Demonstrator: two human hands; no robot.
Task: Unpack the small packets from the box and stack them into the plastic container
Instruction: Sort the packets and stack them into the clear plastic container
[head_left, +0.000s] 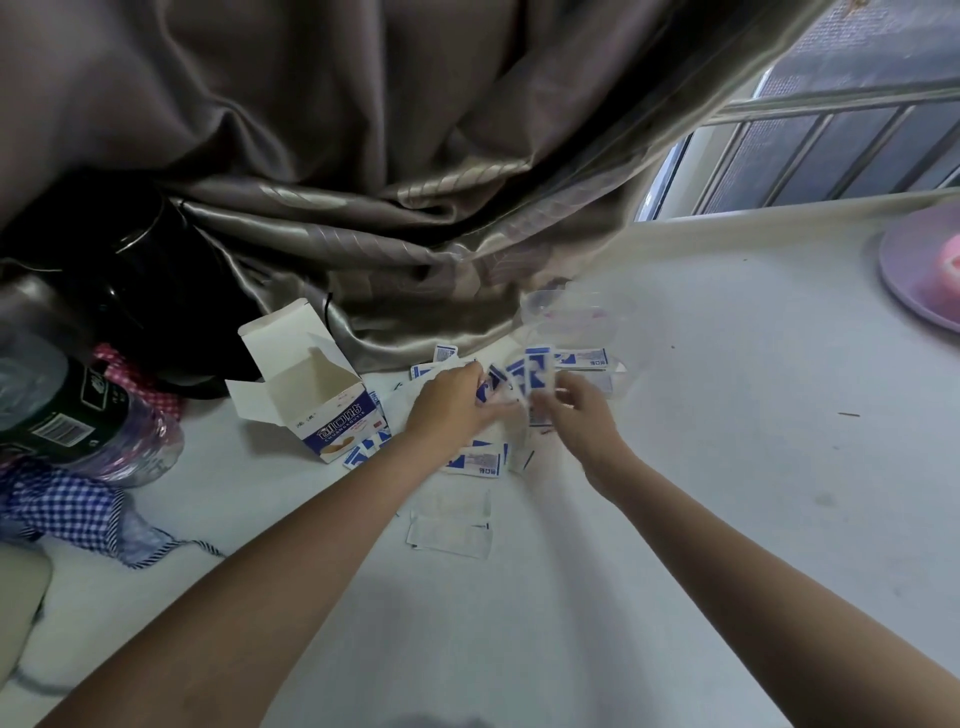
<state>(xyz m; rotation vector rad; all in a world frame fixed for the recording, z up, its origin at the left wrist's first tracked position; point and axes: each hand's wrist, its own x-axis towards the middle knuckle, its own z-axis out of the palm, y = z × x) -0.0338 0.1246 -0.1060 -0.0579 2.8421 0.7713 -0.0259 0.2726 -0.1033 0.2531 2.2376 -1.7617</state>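
- Head view: your left hand (457, 402) and right hand (574, 410) meet over the scattered packets (475, 460) on the white surface (727, 467), and between them you hold a small fan of blue-and-white packets (535, 371)
- Your left hand's fingers curl round the near edge of that fan; your right hand pinches it from the other side, though motion blur hides the exact finger placing
- The box (317, 402) stands just left of your left hand, flaps up and open at the top; what shows of its inside looks empty, so I judge the unpacking largely done
- Loose packets lie under and around both hands: some beyond your fingertips, some beneath your wrists, a few against the foot of the box, and a pale pair (452, 530) nearer you, between your forearms
- The plastic container (576, 312) sits just beyond your right hand, clear and open; I can't tell whether any packets are in it, since the wall is see-through and blurred
- So the stacking seems barely begun: most packets are still on the surface, and the bunch in your hands has yet to go in
- Beyond the left hand hangs a grey curtain (363, 182); a dark bottle (72, 410) and checked cloth (57, 509) lie well left of the box, and a purple plate (914, 265) well right of your right hand
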